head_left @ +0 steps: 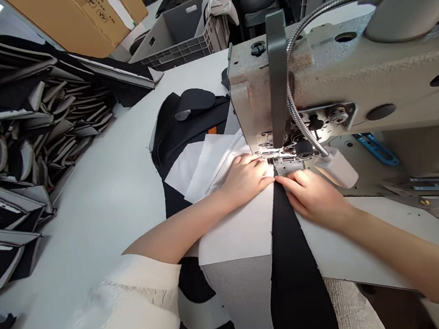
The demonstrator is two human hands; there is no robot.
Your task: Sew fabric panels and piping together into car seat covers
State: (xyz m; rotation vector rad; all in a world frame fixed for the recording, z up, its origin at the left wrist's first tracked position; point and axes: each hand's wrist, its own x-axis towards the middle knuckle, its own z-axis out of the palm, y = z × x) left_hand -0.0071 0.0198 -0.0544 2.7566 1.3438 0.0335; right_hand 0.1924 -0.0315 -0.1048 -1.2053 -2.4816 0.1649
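Note:
My left hand point(246, 178) lies with its fingers stretched out on a white fabric panel point(236, 231), just left of the presser foot. Its thumb reaches the seam edge. Close by on the right, my right hand point(314, 193) pinches the edge of a black fabric strip point(296, 277) that runs beside the white panel. Both hands' fingertips nearly meet in front of the sewing machine point(352, 82), whose needle area is lit. Grey mesh fabric point(243, 293) hangs from the panel toward me. Behind my left hand are folded dark fabric point(195, 120) and loose white pieces point(194, 169).
Stacks of black and white padded pieces point(68, 107) fill the left side. Scissors point(438, 209) and a blue tool point(377, 149) lie at right. A lamp point(337, 168) on a flexible neck hangs near my right hand. Behind stand a cardboard box point(82, 22) and a grey crate point(178, 35).

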